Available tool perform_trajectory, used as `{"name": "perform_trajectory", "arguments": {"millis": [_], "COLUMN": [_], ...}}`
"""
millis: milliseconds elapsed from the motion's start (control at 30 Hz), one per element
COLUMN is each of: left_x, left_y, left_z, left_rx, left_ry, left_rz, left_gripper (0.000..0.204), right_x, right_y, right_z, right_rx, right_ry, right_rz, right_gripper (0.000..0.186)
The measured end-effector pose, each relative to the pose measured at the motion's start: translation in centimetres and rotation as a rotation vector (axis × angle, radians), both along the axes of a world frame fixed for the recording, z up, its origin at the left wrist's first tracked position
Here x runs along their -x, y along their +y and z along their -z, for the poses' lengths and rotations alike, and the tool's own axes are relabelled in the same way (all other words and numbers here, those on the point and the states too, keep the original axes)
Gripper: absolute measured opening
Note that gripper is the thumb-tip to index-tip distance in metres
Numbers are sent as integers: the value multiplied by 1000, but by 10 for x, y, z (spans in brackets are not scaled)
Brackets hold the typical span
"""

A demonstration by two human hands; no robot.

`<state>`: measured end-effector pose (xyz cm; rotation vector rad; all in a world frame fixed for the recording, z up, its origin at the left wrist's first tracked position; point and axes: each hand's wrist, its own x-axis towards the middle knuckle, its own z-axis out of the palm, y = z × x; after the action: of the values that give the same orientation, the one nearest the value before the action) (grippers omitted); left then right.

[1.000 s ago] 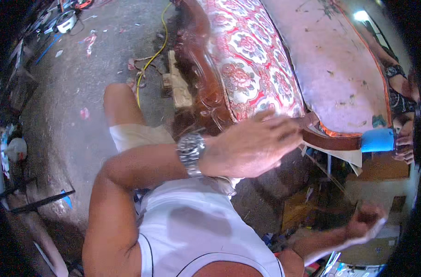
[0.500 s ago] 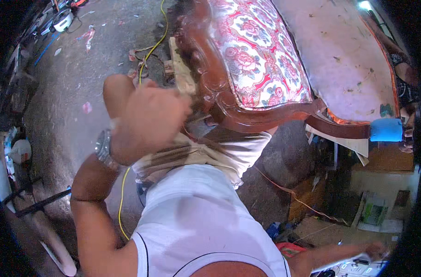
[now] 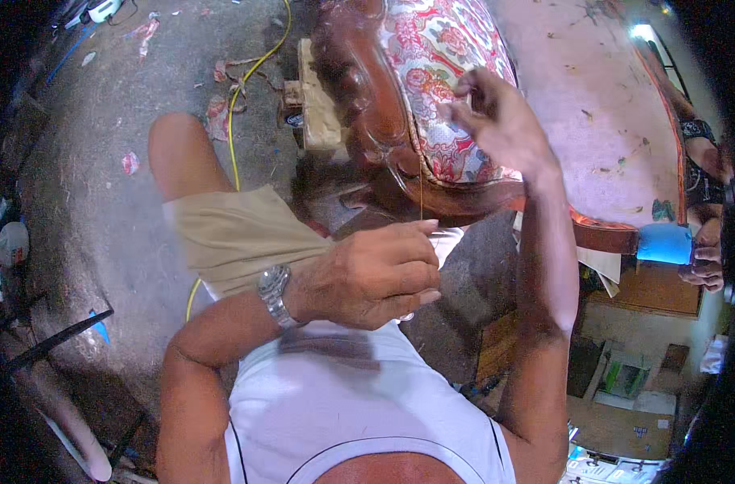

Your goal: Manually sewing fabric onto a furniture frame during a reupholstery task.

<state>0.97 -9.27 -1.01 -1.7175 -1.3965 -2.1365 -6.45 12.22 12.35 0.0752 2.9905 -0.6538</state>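
Note:
My left hand (image 3: 367,274), with a steel watch at its wrist, is curled low in front of me, fingertips at a thin thread (image 3: 421,198) that rises toward the seat. My right hand (image 3: 496,121) hovers over the red-and-white floral upholstery (image 3: 416,40), fingers bent and apart, slightly blurred; nothing clear shows in it. Around the upholstery runs a glossy carved brown wooden frame (image 3: 367,89). A pale padded panel (image 3: 585,97) with an orange-red edge lies alongside on the right, its lower wooden rail ending in a blue wrapping (image 3: 662,242).
Another person's arms and hands (image 3: 706,258) are at the right edge. A yellow cord (image 3: 233,145) crosses the floor. Beside the frame is a pale wooden piece (image 3: 319,105). A black metal bar (image 3: 61,339) is at lower left; cardboard (image 3: 618,427) is at lower right.
My right hand has risen from the lower right to the upholstery. My left hand has moved off it, swung left, then come back lower at the middle, where a thread now shows.

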Motion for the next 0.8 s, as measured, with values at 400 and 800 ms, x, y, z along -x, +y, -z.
{"name": "perform_trajectory", "arguments": {"millis": [400,800], "left_x": [-23,21], "left_y": [-20,-39], "left_z": [14,0], "left_rx": [119,107], "left_ry": [-327,-94], "left_rz": [103,52], "left_gripper": [12,11], "right_x": [27,-20], "right_y": [-23,29], "right_z": [16,-21], "right_rx": [-402,215], "right_ry": [-150,-39], "right_rz": [-132,-121], "right_gripper": [44,25]}}
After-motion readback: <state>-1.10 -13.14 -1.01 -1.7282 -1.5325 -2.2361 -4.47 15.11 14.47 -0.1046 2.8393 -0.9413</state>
